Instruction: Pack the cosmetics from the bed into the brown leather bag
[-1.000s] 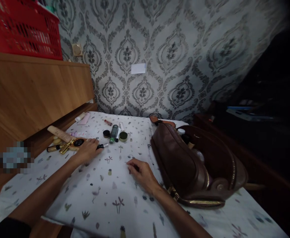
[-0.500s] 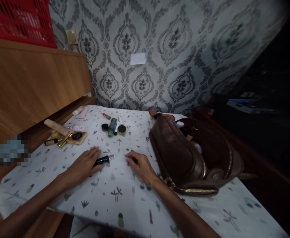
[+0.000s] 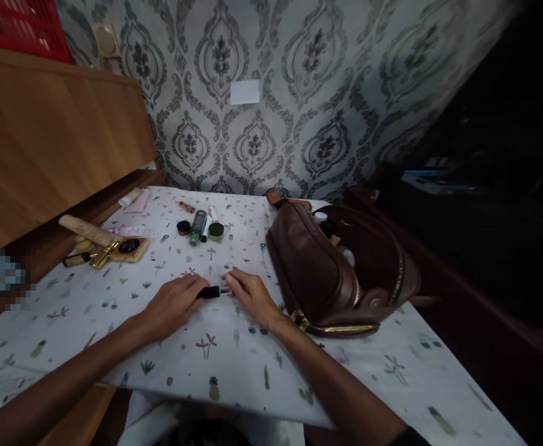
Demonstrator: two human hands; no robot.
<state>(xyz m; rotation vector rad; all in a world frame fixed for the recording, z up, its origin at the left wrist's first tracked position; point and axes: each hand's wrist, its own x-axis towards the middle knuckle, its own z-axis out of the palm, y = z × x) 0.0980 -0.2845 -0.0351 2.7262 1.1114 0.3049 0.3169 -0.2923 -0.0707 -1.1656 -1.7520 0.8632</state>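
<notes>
My left hand is closed around a slim black tube with a thin silvery end. Part of the tube is hidden under the fingers, and its exact kind does not show. My right hand pinches at the silvery end, just above the white patterned tablecloth. Beyond the hands stand a green bottle, a dark-lidded jar and a green-lidded jar, with small tubes beside them. To the right of my right hand sits an unzipped brown leather bag with cosmetics inside.
At left lie a long beige tube, a gold tube and a square compact. A pink tube rests at the back left. Wooden furniture borders the left side; a patterned wall rises behind.
My right hand has come over to the tube's silvery end and closed there. My left hand has wrapped further round the tube and turned it nearly level. The view has shifted slightly.
</notes>
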